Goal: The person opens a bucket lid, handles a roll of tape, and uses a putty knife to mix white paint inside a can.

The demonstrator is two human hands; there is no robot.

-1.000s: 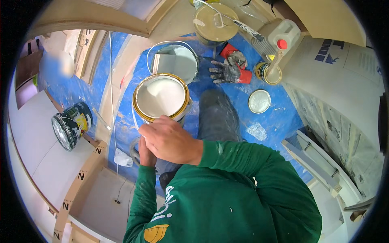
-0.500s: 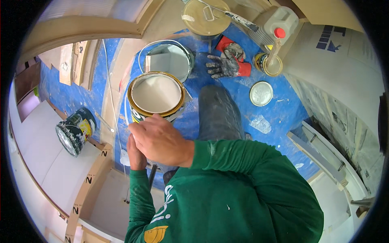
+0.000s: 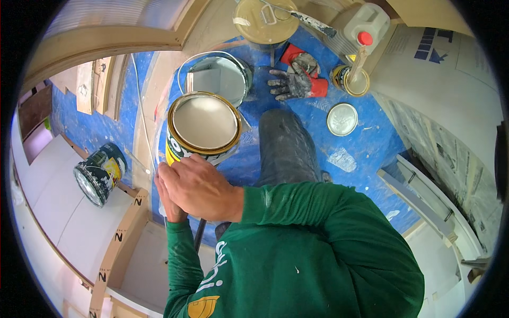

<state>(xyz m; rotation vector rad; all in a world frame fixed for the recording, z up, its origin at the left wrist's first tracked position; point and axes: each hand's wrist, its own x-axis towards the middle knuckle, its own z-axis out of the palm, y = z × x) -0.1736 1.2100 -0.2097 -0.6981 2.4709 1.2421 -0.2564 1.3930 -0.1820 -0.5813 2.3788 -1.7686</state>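
An open paint can (image 3: 175,139) with a gold rim and pale paint inside stands in front of me, its yellow and black label facing my hands. Against its near side, my right hand (image 3: 199,186) is closed, knuckles up, with the fingertips curled out of sight. Tucked under and left of it, my left hand (image 3: 168,200) presses close to the right one, also bent closed. Whatever lies between the two hands is hidden. Just beyond the can sits a metal pail (image 3: 245,79) with a wire handle and a flat piece inside.
Blue sheeting (image 3: 366,153) covers the floor. Paint-smeared red gloves (image 3: 297,85), a round lid (image 3: 342,120), a small tin (image 3: 356,85) with a brush and a plastic jug (image 3: 366,24) lie ahead right. A dark can (image 3: 101,172) rests on its side at left.
Both hands have shifted slightly left along the near side of the paint can. More of the can's label shows, and its rim appears tilted a little differently.
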